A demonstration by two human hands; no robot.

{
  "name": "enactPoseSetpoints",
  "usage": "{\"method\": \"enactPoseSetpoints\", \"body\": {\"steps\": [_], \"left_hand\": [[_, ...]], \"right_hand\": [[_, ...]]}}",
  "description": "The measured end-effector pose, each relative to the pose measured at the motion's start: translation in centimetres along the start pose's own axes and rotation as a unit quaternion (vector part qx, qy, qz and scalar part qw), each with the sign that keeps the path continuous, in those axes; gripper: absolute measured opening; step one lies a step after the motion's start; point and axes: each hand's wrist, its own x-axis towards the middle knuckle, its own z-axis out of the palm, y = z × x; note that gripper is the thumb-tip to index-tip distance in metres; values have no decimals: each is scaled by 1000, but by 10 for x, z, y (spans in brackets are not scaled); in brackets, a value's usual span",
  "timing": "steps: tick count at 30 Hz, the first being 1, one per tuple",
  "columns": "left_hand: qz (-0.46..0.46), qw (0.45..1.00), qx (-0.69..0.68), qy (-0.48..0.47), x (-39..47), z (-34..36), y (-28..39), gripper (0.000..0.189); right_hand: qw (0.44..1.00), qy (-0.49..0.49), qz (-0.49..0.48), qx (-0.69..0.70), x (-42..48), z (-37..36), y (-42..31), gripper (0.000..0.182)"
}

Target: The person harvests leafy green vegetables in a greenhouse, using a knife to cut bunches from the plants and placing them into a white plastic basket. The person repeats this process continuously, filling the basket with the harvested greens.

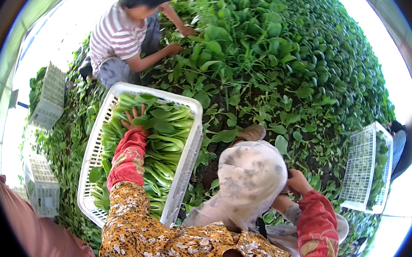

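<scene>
A white slatted plastic crate [190, 165] stands on the plant bed before me, filled with pale-stemmed leafy greens that look like bok choy [173, 141]. My left hand [135, 120], its fingers spread, lies on the greens near the far left part of the crate. At the lower right, my right hand [298, 183] is beside the hooded head of a person [252, 172] crouching close in front of me. That hand is partly hidden by the hood, and whether it grips anything cannot be made out. Both my forearms wear red sleeve covers.
A person in a striped shirt [119, 38] crouches beyond the crate, hands among the plants. Dense greens [293, 50] grow ahead and to the right. More white crates stand at the left [45, 186] and right [359, 168], with another person [404, 147] by the right one.
</scene>
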Motion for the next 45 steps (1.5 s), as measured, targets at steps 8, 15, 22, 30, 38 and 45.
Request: {"method": "enactPoseSetpoints", "body": {"steps": [8,15,22,30,38,45], "left_hand": [[290,913,-86,-273,77,-94,-67,67],[317,948,38,10,57,-263,163,38],[464,868,-31,-177,43,-145,468,50],[530,846,46,43,172,6,613,26],[509,824,87,231,292,37,625,19],[506,840,25,194,306,29,603,10]], "right_hand": [[980,-65,39,184,25,3,1,19],[965,7,27,261,105,-32,10,28],[905,-23,-6,425,238,-53,-7,32],[904,-25,-6,427,399,-97,-59,45],[953,53,-139,265,544,-84,-106,48],[944,-45,-46,325,586,-90,-169,48]]}}
